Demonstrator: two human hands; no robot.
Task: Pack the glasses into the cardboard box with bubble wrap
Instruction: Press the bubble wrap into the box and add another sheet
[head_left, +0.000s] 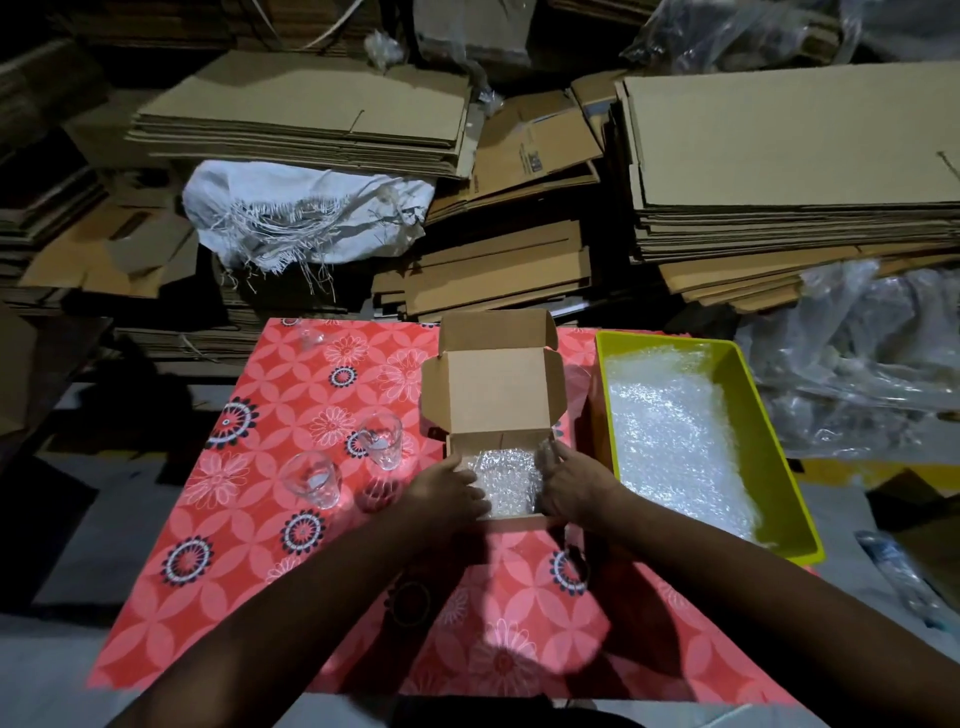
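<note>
Both hands, left hand and right hand, press flat with loose fingers on the bubble wrap between them inside the box, gripping nothing; two glasses stand left.

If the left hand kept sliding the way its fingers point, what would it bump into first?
The left hand points right, across the small open cardboard box. It would probably push through the crinkly clear bubble wrap lining the box first, then meet the right hand on the far side.
</note>
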